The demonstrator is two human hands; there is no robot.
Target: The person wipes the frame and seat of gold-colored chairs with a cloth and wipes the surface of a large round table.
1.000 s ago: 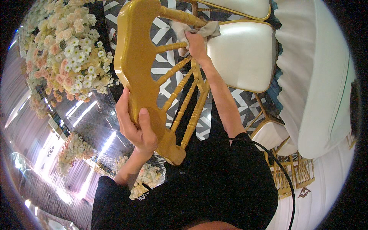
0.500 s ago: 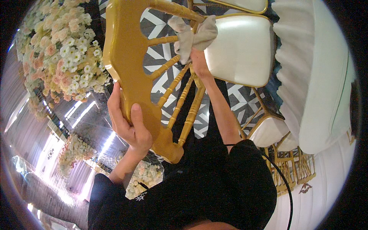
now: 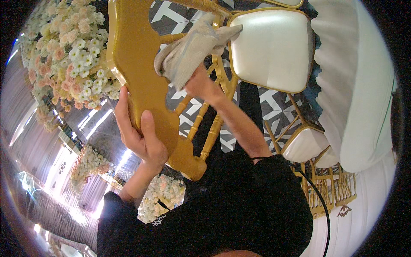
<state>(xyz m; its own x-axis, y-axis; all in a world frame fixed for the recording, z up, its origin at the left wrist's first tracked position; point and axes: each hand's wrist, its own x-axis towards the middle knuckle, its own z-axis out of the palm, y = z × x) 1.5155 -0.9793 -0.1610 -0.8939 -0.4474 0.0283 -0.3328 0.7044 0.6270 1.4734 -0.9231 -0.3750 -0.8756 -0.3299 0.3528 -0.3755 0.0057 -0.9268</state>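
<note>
A gold chair (image 3: 141,73) with a broad curved top rail and turned spindles stands close in front of me, its back toward my body. My left hand (image 3: 143,139) grips the top rail, thumb on the face and fingers round the outer edge. In my right hand (image 3: 203,88) is a bunched grey-white cloth (image 3: 188,53), pressed around a spindle near the rail's inner edge. The cloth hides the fingertips and part of the spindles.
Another gold chair with a white seat (image 3: 270,49) stands just beyond. On the right hangs a pleated white tablecloth (image 3: 338,81); more gold chairs (image 3: 327,188) stand lower right. Pale flowers (image 3: 70,55) fill the left. A black cable (image 3: 322,201) runs beside my right side.
My right hand and the cloth have moved left along the spindles, from their seat end toward the top rail. My left hand keeps its grip on the rail; the view has shifted slightly.
</note>
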